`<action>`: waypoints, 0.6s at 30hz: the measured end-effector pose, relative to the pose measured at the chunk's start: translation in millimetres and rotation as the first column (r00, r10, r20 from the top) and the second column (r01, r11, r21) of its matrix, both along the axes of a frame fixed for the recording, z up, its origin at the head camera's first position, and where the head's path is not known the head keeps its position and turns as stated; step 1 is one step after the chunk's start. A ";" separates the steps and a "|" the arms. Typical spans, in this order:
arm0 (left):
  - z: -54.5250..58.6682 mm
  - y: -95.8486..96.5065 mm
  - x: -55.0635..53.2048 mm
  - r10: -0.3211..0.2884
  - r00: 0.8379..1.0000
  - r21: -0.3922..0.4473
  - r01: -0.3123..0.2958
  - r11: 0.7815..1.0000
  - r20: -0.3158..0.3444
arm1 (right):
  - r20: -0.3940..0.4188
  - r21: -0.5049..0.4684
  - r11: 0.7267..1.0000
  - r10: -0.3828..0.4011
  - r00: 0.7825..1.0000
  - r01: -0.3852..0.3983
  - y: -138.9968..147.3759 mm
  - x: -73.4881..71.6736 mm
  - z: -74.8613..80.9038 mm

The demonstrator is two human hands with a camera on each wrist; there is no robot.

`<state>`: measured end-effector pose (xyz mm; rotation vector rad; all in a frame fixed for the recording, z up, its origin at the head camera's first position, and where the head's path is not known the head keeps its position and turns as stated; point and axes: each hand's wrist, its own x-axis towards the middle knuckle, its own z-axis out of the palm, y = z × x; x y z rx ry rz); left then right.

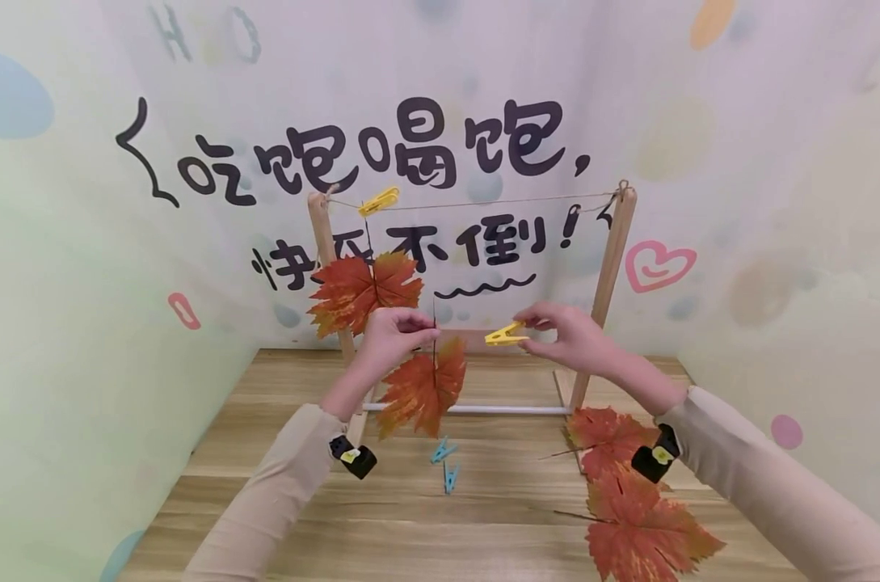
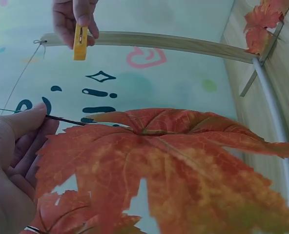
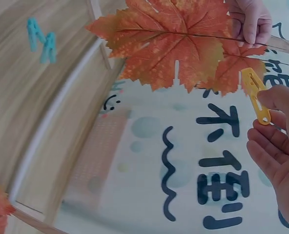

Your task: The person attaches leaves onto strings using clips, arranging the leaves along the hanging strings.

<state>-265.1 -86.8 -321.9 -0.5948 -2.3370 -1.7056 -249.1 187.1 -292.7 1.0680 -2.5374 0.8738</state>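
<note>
My left hand (image 1: 398, 338) pinches the dark stem of an orange-red maple leaf (image 1: 425, 392), which hangs below the fingers. To its right, my right hand (image 1: 566, 338) holds a yellow clothespin (image 1: 505, 334) between thumb and fingers, pointing toward the leaf stem. The right wrist view shows that clothespin (image 3: 256, 96) apart from the leaf (image 3: 178, 39). Behind the hands, a twine line (image 1: 476, 202) runs between two wooden posts. Near its left end another yellow clothespin (image 1: 379, 200) clips a second leaf (image 1: 367, 287) by the stem.
Two blue clothespins (image 1: 447, 465) lie on the wooden table (image 1: 323, 517). Two more leaves (image 1: 639, 521) lie at the right, partly under my right forearm. The right post (image 1: 605, 291) stands behind my right hand. A white rod (image 1: 508, 410) joins the frame's base.
</note>
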 end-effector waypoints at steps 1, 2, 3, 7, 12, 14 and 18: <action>3.4 0.5 -0.6 0.004 1.000 -0.004 -0.004 1.000 -0.008 | -0.003 -0.012 1.000 -0.004 1.000 0.004 -0.4 -1.0 3.9; 6.7 1.0 -1.2 0.010 1.000 -0.011 -0.010 1.000 -0.017 | -0.008 -0.023 1.000 -0.010 1.000 0.009 -0.9 -1.9 7.9; 9.9 1.6 -1.8 0.015 1.000 -0.015 -0.015 1.000 -0.024 | -0.006 -0.038 0.999 -0.012 1.000 0.011 -1.3 -2.9 11.4; 22.4 4.0 -5.2 0.031 0.999 -0.016 -0.032 0.999 -0.034 | -0.015 -0.083 0.996 -0.031 0.999 0.030 -2.5 -6.3 23.7; 36.8 6.4 -12.0 0.039 0.999 0.007 -0.038 0.999 -0.029 | -0.060 -0.110 0.993 -0.040 0.997 0.033 -4.1 -9.5 35.2; 42.9 7.1 -14.5 0.045 0.998 0.012 -0.044 0.999 -0.040 | -0.073 -0.120 0.992 -0.037 0.997 0.028 -4.7 -10.9 38.9; 54.0 8.1 -19.1 0.067 0.996 0.026 -0.066 0.997 -0.062 | -0.087 -0.131 0.991 -0.032 0.996 0.020 -6.0 -13.9 45.5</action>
